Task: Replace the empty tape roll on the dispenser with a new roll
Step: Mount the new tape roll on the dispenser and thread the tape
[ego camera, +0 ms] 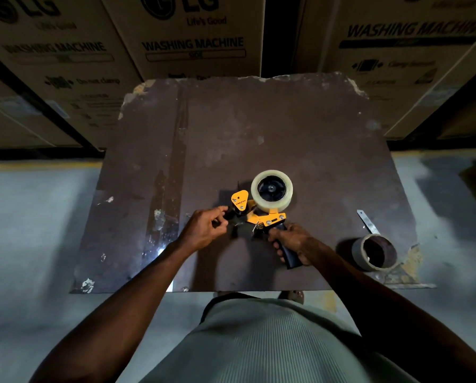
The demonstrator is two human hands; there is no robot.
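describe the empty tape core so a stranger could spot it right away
Start at the dark worn table and go to its near right corner, right of the right hand. The empty tape core stands there: a bare cardboard ring, hollow, unlike the thick clear tape roll mounted on the yellow dispenser.

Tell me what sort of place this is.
Probably a warehouse or appliance storeroom: stacked washing machine cartons stand behind a worn work table on a bare concrete floor.
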